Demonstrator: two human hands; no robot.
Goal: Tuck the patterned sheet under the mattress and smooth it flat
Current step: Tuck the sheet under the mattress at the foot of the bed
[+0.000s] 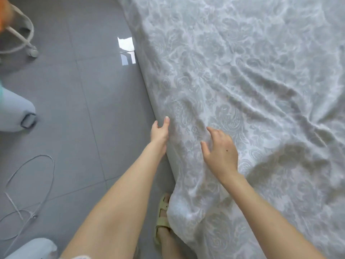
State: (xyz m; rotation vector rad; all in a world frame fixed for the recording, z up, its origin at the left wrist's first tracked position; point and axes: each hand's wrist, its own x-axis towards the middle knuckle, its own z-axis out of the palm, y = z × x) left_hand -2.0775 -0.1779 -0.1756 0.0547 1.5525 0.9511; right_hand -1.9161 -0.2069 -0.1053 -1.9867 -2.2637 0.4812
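Sheet (pixel 233 75) is spread over the mattress, tucked along the far edge, it seems; nearer, it hangs loose and creased. Left hand (pixel 159 132), open, is laid against the sheet's side; right hand (pixel 221 153), fingers spread, is pressed flat on top.

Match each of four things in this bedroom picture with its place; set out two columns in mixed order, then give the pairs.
1. left hand
2. right hand
3. white cable
4. yellow sandal

A. looped on the grey floor
B. flat on top of the patterned sheet
C. at the side edge of the mattress
D. on a foot beside the bed

Pairs: 1-C, 2-B, 3-A, 4-D
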